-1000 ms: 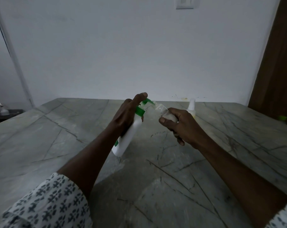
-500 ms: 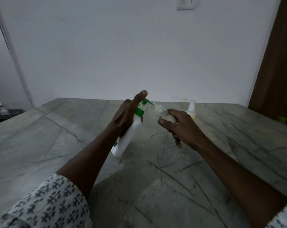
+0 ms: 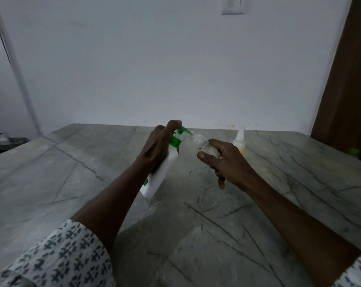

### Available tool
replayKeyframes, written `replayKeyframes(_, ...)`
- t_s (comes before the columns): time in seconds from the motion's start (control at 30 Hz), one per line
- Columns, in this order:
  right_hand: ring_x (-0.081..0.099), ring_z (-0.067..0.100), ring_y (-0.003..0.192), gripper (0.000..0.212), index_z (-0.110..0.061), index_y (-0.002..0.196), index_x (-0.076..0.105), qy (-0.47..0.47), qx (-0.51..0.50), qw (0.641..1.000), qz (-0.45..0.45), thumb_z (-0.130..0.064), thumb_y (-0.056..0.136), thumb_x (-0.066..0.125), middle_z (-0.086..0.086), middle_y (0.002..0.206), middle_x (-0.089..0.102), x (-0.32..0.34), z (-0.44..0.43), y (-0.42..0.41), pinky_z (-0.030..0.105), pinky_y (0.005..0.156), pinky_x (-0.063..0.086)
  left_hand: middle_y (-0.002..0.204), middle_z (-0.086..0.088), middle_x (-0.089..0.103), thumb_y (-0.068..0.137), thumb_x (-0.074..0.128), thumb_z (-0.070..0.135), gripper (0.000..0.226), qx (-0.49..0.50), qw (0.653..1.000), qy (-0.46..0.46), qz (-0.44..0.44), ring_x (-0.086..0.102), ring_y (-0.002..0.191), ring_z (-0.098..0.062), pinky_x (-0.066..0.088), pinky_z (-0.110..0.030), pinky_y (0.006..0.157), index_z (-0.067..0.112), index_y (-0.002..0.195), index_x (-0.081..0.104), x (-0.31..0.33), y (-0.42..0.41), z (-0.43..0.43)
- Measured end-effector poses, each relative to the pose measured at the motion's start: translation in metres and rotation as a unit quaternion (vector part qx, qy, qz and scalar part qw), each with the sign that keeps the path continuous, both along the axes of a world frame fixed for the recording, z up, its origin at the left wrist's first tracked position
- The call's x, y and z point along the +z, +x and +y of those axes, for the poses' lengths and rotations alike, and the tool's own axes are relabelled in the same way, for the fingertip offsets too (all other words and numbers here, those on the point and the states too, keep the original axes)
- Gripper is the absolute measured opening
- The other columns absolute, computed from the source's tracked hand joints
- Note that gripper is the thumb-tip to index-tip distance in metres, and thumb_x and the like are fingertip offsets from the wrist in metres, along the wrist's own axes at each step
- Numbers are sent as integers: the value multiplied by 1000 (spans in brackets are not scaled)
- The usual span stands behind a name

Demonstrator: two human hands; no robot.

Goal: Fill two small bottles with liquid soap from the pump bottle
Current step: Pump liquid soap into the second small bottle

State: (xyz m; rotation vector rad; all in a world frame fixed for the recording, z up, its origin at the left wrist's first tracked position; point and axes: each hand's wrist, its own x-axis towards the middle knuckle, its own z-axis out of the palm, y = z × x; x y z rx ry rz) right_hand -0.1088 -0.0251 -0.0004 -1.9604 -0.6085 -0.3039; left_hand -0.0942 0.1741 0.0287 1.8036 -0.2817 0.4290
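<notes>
My left hand (image 3: 157,145) grips a white pump bottle (image 3: 160,175) with a green pump head, tilted to the right above the table, my index finger lying over the pump top. In my right hand (image 3: 225,160) is a small clear bottle (image 3: 202,142), tilted left so its mouth meets the green nozzle; pale liquid shows in its lower part. A second small bottle (image 3: 239,141) with yellowish liquid and a white cap stands upright on the table behind my right hand.
The grey marble table (image 3: 92,183) reaches back to a white wall. A brown door (image 3: 349,79) stands at the right, a small green object (image 3: 354,151) lies by the table's right edge, and a dark stand with a small white bottle (image 3: 1,137) sits far left.
Both hands and both bottles have stayed almost in place; my left index finger has shifted slightly on the pump head.
</notes>
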Motion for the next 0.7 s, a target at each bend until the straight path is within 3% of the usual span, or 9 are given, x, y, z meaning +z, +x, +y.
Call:
replayKeyframes(0.1, 48, 13, 36, 39, -11, 123, 59, 2, -12, 1000, -5, -31, 92, 66, -11, 53, 52, 3, -1, 0, 34, 41, 52, 65, -17, 69, 73, 48, 79, 71, 6, 1000, 24, 3, 60, 58, -23, 49, -37, 71, 12, 66, 73, 1, -2, -1)
replayKeyframes(0.2, 47, 14, 35, 35, -11, 119, 61, 8, -14, 1000, -4, -30, 91, 66, -6, 55, 50, 4, -1, -1, 35, 40, 51, 61, -10, 68, 66, 49, 78, 72, 18, 999, 25, 9, 59, 56, -20, 47, -35, 68, 11, 73, 76, 3, -4, -4)
replayKeyframes(0.3, 46, 15, 35, 28, -12, 112, 64, 20, -16, 1000, 8, -31, 90, 67, -3, 54, 49, 4, -1, -1, 33, 38, 50, 61, -9, 69, 66, 49, 76, 66, 29, 999, 28, 0, 61, 60, -23, 51, -44, 72, 16, 72, 76, 2, -4, -4)
replayKeyframes(0.43, 43, 12, 35, 22, -11, 101, 65, 23, -12, 999, 19, -31, 91, 67, 3, 56, 49, 6, -1, -2, 28, 37, 46, 70, -19, 72, 66, 46, 82, 80, 56, 997, 51, -19, 66, 69, -39, 54, -54, 84, 8, 73, 76, 1, -4, -5)
replayKeyframes(0.57, 42, 10, 34, 22, -9, 101, 64, 27, -8, 1000, 12, -29, 92, 66, 1, 56, 47, 10, -3, -2, 28, 37, 46, 78, -26, 70, 68, 34, 90, 87, 56, 997, 51, -35, 63, 68, -36, 52, -44, 75, 14, 75, 76, 1, -6, -9)
replayKeyframes(0.7, 43, 11, 35, 21, -10, 102, 64, 20, -6, 1000, 6, -28, 91, 67, 0, 56, 47, 10, -5, -3, 32, 38, 49, 63, -6, 69, 68, 43, 80, 68, 34, 998, 42, -17, 62, 62, -22, 49, -36, 72, 20, 77, 75, 4, -8, -9)
